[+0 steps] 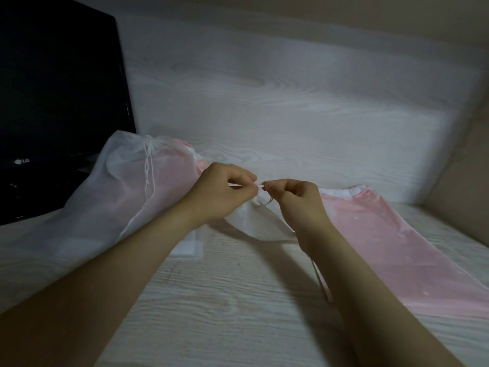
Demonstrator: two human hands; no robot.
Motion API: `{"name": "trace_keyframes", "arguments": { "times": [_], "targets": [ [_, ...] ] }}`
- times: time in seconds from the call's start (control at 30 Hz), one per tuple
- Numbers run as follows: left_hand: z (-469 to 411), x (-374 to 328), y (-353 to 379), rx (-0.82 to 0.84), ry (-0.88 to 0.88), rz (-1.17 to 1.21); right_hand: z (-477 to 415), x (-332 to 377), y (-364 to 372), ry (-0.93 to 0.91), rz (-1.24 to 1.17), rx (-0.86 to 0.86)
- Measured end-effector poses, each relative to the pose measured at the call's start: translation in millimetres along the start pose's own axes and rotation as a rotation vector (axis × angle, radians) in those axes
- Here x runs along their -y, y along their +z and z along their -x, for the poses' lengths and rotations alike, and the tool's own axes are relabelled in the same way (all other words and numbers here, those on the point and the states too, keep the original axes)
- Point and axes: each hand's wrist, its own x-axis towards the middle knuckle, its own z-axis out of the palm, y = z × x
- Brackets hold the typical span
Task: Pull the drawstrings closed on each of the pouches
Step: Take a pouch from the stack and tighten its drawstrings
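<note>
On my feed both hands meet over the middle of the tabletop (pixel 238 308). The left hand (pixel 225 192) is curled, thumb and forefinger pinching the drawstring (pixel 260 185) at the mouth of the small white pouch (pixel 254 225). The right hand (pixel 296 200) is curled as well and pinches the same cord from the other side, their fingertips almost touching. The pouch's fabric is bunched to a point just below the fingers, and its body sags between my two wrists, lifted partly off the wood. A loose cord (pixel 320 279) hangs under the right forearm; I cannot tell which pouch it belongs to. To the left lies a large white pouch (pixel 116 192), its neck gathered and its string (pixel 148 168) trailing down over it. It rests on a pink pouch (pixel 185 161) and leans against the dark monitor (pixel 58 96). To the right, a second pink pouch (pixel 397 250) lies flat on the tabletop, its white hem (pixel 341 190) lightly ruffled just beside the right hand.
</note>
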Motion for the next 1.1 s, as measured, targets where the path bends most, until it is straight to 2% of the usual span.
{"name": "trace_keyframes", "arguments": {
  "times": [0.1, 0.23, 0.4, 0.5, 0.53, 0.6, 0.67, 0.73, 0.83, 1.0, 1.1],
  "targets": [
    [-6, -7, -8, -0.005, -0.219, 0.356, 0, 0, 0, -0.011, 0.054, -0.028],
    [-8, -17, -24, -0.002, -0.303, 0.903, -2, 1, -5, -0.015, 0.087, -0.104],
    [-10, -16, -30, -0.154, -0.373, 1.230, 1, 0, -8, -0.047, 0.187, -0.057],
    [-16, -10, -33, -0.219, -0.394, 1.270, 2, 0, -7, -0.048, 0.227, 0.030],
    [-17, -7, -33, -0.230, -0.399, 1.202, 1, -1, -7, -0.051, 0.250, 0.051],
    [-19, 0, -32, -0.293, -0.357, 0.830, 2, 0, -7, -0.059, 0.303, 0.073],
    [-15, 5, -30, -0.335, -0.247, 0.406, 3, 0, -7, -0.087, 0.362, 0.075],
    [-8, 4, -29, -0.325, -0.093, 0.121, 2, -1, -8, -0.102, 0.451, 0.083],
    [1, 1, -24, -0.202, 0.045, -0.158, 2, -2, -10, -0.072, 0.594, 0.104],
    [8, -1, -23, -0.051, 0.029, -0.638, 4, 0, -7, -0.075, 0.630, 0.064],
    [6, 5, -22, 0.035, 0.082, -0.620, 3, -2, -6, -0.105, 0.572, 0.025]
  ]
}}
